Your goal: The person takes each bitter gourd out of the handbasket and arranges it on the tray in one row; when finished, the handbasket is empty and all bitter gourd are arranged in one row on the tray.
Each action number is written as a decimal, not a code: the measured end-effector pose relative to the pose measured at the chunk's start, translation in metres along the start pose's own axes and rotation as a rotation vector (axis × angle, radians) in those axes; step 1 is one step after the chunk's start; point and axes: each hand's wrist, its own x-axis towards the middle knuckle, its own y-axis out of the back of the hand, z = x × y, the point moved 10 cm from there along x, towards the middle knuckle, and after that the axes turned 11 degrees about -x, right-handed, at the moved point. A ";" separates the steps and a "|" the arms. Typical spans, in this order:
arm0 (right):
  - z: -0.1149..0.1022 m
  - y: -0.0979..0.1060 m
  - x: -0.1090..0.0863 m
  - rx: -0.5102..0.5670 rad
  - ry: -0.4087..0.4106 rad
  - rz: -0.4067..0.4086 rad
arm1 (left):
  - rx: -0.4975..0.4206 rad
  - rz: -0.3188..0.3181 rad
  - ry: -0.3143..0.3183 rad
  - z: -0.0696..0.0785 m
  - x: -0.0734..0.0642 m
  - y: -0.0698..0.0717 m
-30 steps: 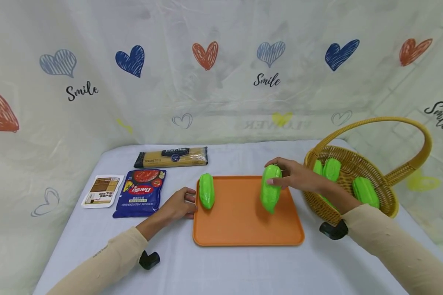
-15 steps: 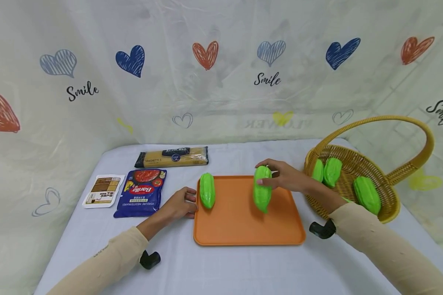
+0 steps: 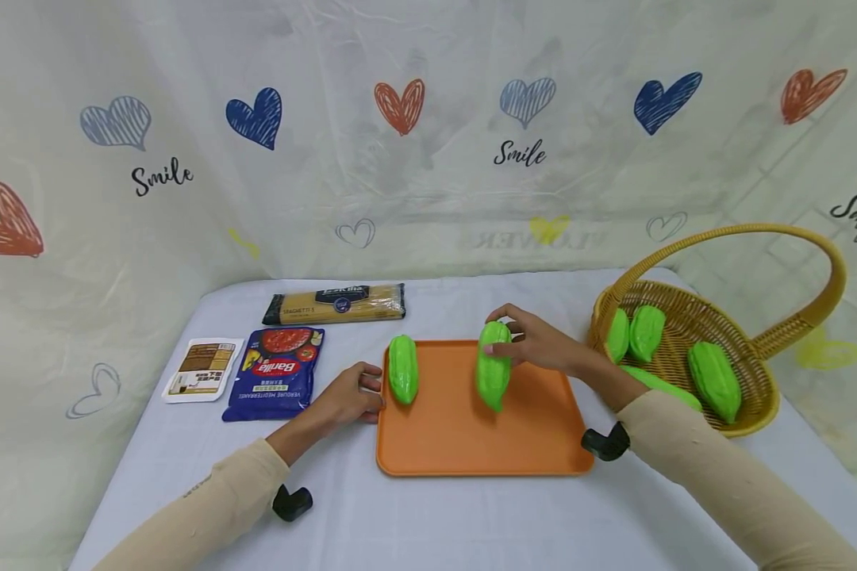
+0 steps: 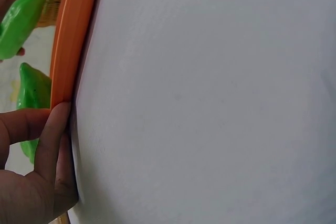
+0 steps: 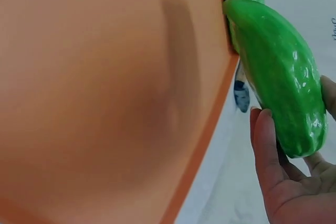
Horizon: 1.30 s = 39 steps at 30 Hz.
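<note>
My right hand (image 3: 539, 342) grips a glossy green bitter melon (image 3: 494, 373) near its upper end, between thumb and fingers. The melon hangs above the orange tray (image 3: 471, 452), right of its middle, with its pointed tip downward; the right wrist view shows its shadow on the tray. A second bitter melon (image 3: 403, 373) lies lengthwise inside the tray's left edge. At that edge, my left hand (image 3: 347, 395) pinches the rim (image 4: 73, 35) between thumb and fingers.
A wicker basket (image 3: 760, 396) with a tall handle stands at the right, holding several more green melons (image 3: 714, 381). On the left lie a spaghetti pack (image 3: 343, 305), a blue Barilla pouch (image 3: 274, 377) and a small white package (image 3: 201, 371).
My right hand has carried the bitter melon leftward over the tray, from near its right side toward the middle. My left hand has stayed at the tray's left edge.
</note>
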 end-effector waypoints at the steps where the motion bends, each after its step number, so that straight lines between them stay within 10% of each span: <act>1: -0.001 -0.001 0.002 -0.005 0.002 -0.001 | -0.001 0.000 0.000 0.000 0.000 0.000; 39: 0.000 -0.039 0.050 -0.053 -0.072 -0.087 | -0.017 -0.007 -0.010 0.001 -0.001 -0.002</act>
